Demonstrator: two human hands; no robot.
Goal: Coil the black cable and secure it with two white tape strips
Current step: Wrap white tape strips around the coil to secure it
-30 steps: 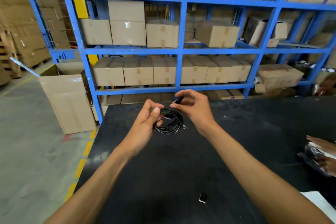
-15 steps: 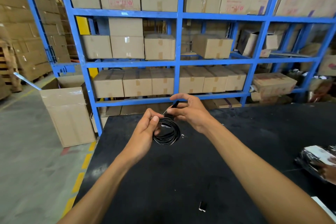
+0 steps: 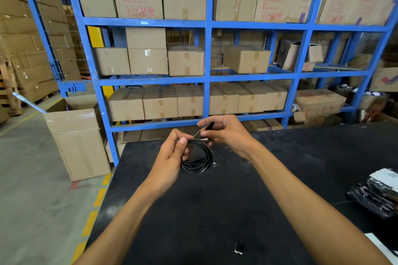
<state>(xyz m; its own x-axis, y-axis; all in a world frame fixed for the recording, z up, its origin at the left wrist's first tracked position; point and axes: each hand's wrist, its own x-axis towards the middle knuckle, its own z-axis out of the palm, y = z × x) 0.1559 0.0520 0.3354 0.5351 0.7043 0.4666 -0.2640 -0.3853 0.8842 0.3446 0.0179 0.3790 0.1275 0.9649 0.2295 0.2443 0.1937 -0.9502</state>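
The black cable (image 3: 201, 160) is wound into a small round coil and hangs in the air above the black table (image 3: 215, 211), near its far edge. My left hand (image 3: 172, 155) grips the coil's left side between thumb and fingers. My right hand (image 3: 224, 133) pinches the cable's loose end, a short dark tip with a pale section, just above the coil's top. A small white bit shows at the coil's top by my right fingers; whether it is tape I cannot tell.
Blue shelving (image 3: 207, 75) full of cardboard boxes stands right behind the table. A tall carton (image 3: 77, 146) sits on the floor at left. A dark wrapped bundle (image 3: 377, 193) lies at the table's right edge, and a small black-and-white scrap (image 3: 238, 248) lies near the front.
The view has tilted upward, so hands and coil sit lower in the frame. My right hand has drawn the cable's end up and out from the coil. Another person's hand at right is gone.
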